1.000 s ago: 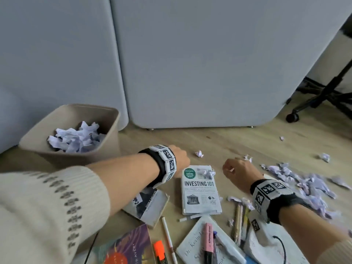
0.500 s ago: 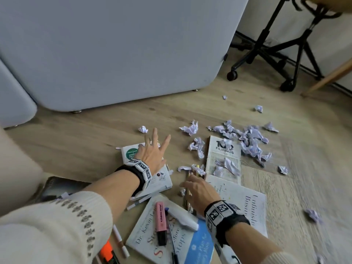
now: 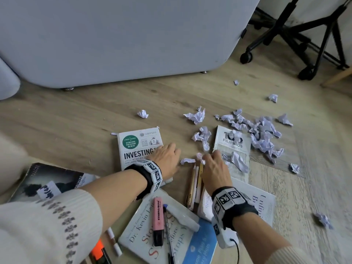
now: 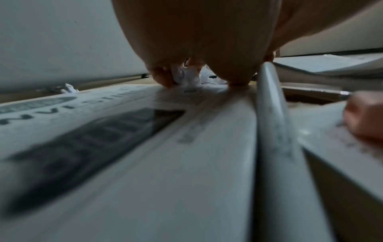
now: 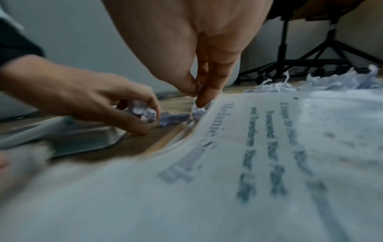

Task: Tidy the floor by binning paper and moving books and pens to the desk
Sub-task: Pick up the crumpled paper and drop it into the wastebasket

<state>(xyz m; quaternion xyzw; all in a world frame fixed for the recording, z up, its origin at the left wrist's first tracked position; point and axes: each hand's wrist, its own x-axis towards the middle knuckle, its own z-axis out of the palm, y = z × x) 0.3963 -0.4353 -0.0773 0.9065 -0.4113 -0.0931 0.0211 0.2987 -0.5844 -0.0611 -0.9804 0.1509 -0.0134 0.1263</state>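
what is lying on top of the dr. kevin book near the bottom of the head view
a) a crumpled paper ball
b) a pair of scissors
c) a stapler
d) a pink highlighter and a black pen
d: the head view shows a pink highlighter and a black pen lying side by side on the cover of the Dr. Kevin book; no scissors, stapler or paper ball rests on it.
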